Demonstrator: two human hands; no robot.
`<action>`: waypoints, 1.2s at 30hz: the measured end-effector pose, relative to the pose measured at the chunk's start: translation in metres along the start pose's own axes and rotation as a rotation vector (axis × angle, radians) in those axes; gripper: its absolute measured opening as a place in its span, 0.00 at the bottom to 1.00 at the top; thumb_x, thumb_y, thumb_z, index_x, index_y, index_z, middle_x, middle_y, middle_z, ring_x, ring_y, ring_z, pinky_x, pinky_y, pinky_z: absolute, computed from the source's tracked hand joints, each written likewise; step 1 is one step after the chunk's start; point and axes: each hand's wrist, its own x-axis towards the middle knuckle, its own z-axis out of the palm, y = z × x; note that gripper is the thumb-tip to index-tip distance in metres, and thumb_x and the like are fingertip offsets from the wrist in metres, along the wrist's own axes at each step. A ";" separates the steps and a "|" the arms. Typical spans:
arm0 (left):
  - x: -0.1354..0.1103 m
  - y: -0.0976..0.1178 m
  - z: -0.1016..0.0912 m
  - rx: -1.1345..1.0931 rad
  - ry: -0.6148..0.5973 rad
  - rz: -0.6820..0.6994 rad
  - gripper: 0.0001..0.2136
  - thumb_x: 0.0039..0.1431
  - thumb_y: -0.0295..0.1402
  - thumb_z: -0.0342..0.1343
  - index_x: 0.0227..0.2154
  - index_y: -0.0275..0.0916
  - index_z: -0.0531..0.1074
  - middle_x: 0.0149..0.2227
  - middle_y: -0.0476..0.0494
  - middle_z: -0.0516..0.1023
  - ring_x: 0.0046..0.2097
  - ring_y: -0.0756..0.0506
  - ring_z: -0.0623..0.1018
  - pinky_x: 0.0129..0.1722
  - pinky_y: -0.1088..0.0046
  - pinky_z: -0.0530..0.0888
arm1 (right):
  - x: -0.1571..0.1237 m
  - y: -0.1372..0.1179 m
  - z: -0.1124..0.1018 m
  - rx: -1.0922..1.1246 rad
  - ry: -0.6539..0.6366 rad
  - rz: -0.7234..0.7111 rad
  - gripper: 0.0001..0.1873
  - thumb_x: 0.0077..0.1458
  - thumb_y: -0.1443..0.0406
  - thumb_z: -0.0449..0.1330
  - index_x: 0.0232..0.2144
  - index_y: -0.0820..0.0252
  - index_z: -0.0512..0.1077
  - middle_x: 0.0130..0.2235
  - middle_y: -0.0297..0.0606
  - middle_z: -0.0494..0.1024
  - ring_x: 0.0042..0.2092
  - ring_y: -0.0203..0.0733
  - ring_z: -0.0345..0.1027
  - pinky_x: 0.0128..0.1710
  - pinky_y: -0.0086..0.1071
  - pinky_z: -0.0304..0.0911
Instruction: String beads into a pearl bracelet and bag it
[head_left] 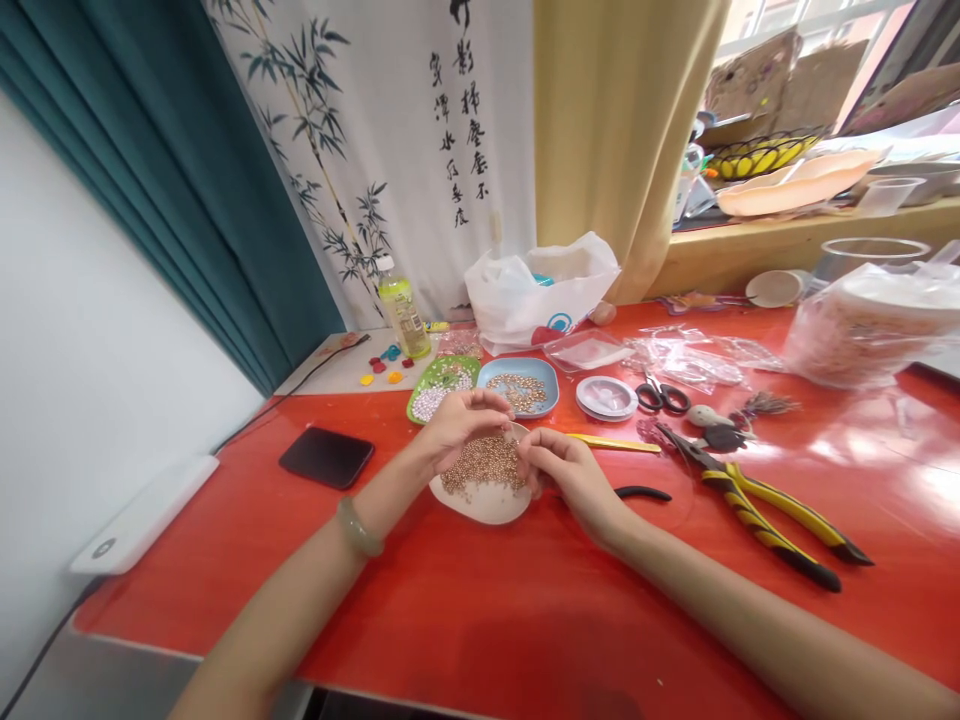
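Observation:
My left hand (466, 428) is over the far left part of a small white dish (484, 508) of gold beads (484, 462). Its fingers curve toward the thumb, closed at the tips, and whatever they hold is too small to make out. At the dish's right edge, my right hand (566, 472) has thumb and forefinger pinched together; anything between them is too fine to name. A green bangle (360, 527) circles my left wrist. Behind my hands stand a blue tray (555, 385) with gold beads and a green tray (414, 405) with pale beads.
On the red table (450, 620), a black phone (326, 457) lies left. To the right are yellow-black pliers (757, 510), scissors (662, 395), yellow tweezers (615, 443) and a white spool (606, 397). A bottle (403, 310) and white plastic bag (517, 300) stand behind.

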 end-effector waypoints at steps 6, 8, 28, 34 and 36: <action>-0.004 0.007 0.001 0.013 -0.013 -0.021 0.08 0.38 0.21 0.59 0.26 0.33 0.71 0.28 0.47 0.75 0.27 0.54 0.73 0.29 0.78 0.70 | 0.001 0.000 0.000 -0.014 -0.008 -0.007 0.05 0.44 0.67 0.55 0.20 0.60 0.64 0.19 0.27 0.68 0.18 0.28 0.58 0.20 0.25 0.55; -0.005 0.007 0.001 0.020 -0.012 -0.047 0.09 0.39 0.22 0.58 0.28 0.33 0.73 0.29 0.46 0.75 0.28 0.54 0.73 0.28 0.79 0.70 | 0.001 0.000 -0.001 -0.026 -0.010 -0.016 0.05 0.45 0.67 0.55 0.20 0.60 0.64 0.19 0.27 0.68 0.19 0.28 0.58 0.21 0.25 0.55; -0.010 0.015 -0.001 -0.246 -0.049 -0.017 0.12 0.43 0.20 0.56 0.34 0.35 0.71 0.30 0.49 0.71 0.29 0.56 0.72 0.26 0.84 0.71 | -0.006 -0.004 0.006 -0.079 -0.061 -0.011 0.04 0.43 0.67 0.55 0.20 0.60 0.63 0.18 0.27 0.68 0.19 0.29 0.59 0.22 0.26 0.56; -0.011 0.017 -0.002 -0.266 -0.086 -0.026 0.13 0.43 0.19 0.54 0.34 0.33 0.71 0.27 0.50 0.70 0.27 0.56 0.71 0.26 0.84 0.71 | -0.004 -0.002 0.004 -0.068 -0.029 -0.022 0.05 0.44 0.67 0.55 0.20 0.60 0.63 0.18 0.28 0.68 0.19 0.29 0.59 0.21 0.26 0.56; -0.011 0.017 -0.002 -0.300 -0.118 -0.044 0.11 0.44 0.22 0.53 0.34 0.32 0.71 0.25 0.49 0.69 0.26 0.56 0.70 0.26 0.84 0.70 | -0.003 -0.002 0.003 -0.060 -0.017 -0.030 0.05 0.45 0.66 0.55 0.20 0.60 0.63 0.18 0.28 0.68 0.19 0.29 0.59 0.21 0.26 0.56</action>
